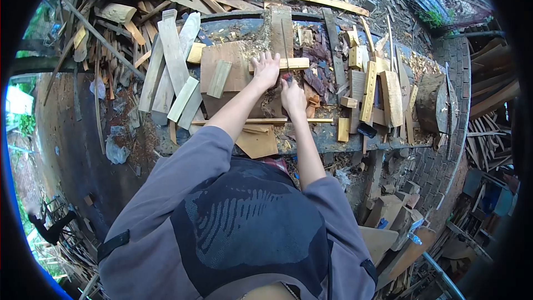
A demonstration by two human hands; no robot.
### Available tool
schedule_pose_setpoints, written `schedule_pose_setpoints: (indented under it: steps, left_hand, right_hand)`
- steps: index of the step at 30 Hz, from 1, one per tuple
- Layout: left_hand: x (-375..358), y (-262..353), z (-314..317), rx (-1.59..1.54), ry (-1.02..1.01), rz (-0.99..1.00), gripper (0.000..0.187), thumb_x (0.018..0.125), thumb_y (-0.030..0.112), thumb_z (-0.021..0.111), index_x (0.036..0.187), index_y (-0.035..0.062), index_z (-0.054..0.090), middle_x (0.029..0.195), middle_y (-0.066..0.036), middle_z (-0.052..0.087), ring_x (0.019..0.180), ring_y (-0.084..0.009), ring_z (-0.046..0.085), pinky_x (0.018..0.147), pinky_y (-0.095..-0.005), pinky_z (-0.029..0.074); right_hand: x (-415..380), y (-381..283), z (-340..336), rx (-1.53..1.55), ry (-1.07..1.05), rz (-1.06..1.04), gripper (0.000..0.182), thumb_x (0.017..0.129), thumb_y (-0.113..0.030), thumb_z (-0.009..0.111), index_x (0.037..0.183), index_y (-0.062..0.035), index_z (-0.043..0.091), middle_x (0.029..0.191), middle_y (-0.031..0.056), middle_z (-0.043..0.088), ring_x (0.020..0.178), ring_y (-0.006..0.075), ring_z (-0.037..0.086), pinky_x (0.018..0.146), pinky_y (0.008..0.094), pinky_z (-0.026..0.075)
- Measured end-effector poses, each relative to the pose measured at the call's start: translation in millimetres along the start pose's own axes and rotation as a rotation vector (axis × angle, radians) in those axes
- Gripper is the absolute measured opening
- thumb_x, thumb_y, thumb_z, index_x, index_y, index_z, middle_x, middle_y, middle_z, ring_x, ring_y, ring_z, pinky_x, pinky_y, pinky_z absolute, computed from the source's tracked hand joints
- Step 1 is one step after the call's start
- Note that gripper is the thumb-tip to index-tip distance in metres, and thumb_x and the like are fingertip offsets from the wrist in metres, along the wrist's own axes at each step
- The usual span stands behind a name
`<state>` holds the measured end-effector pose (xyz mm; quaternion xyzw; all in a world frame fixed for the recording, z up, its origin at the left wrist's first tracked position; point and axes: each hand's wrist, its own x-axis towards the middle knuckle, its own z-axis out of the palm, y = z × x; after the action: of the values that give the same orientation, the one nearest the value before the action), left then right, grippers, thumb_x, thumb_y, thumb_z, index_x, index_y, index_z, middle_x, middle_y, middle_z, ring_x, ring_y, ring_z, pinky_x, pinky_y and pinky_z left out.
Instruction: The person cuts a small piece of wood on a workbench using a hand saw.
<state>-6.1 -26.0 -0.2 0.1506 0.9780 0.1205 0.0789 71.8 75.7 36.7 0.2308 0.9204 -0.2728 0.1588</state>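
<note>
My left hand (266,70) lies over the left part of a short pale wooden strip (294,64), its fingers reaching across the wood and holding it against a block beneath. Close by on the right, my right hand (293,97) is closed around the red and dark handle of a hand saw (286,78). The saw's thin blade points away from me and crosses the strip just right of my left hand. Under the strip stands a rough upright-grained piece of timber (281,22). A brown board (222,55) with a small wooden offcut (220,78) lies left of my hands.
Several wooden blocks (392,99) and a drilled wooden bar (368,91) lie on the right of the bench. Grey planks (175,50) lean at its left. A long thin strip (266,121) runs along the near side. A log (433,103) stands at the right end.
</note>
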Motion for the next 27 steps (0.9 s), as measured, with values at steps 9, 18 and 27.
schedule_pose_setpoints:
  steps: [9, 18, 27]
  left_hand:
    - [3, -4, 13, 0.004, 0.039, 0.009, 0.035, 0.08, 0.01, 0.058, 0.114, 0.0079, 0.05, 0.112, -0.017, 0.05, 0.113, -0.0333, 0.046, 0.093, -0.0599, 0.033]
    - [4, -3, 7, 0.019, 0.0, -0.015, 0.031, 0.082, 0.011, 0.055, 0.113, 0.0087, 0.051, 0.111, -0.016, 0.051, 0.11, -0.0324, 0.048, 0.09, -0.0588, 0.035]
    - [3, -1, 6, 0.011, 0.033, 0.018, 0.031, 0.081, 0.011, 0.058, 0.112, 0.0091, 0.05, 0.11, -0.015, 0.051, 0.11, -0.0324, 0.049, 0.09, -0.0611, 0.035]
  right_hand:
    - [-42, 36, -4, 0.077, -0.102, 0.006, 0.049, 0.094, -0.048, 0.046, 0.115, -0.0051, 0.058, 0.096, 0.0293, 0.065, 0.096, 0.0459, 0.061, 0.084, 0.0525, 0.048]
    - [-41, 28, 9, 0.086, -0.031, 0.005, 0.046, 0.095, -0.048, 0.045, 0.115, -0.0081, 0.057, 0.095, 0.0312, 0.064, 0.095, 0.0466, 0.062, 0.082, 0.0538, 0.049]
    - [5, 8, 5, 0.054, -0.062, 0.001, 0.049, 0.096, -0.047, 0.044, 0.12, -0.0054, 0.056, 0.097, 0.0314, 0.064, 0.099, 0.0468, 0.06, 0.085, 0.0529, 0.048]
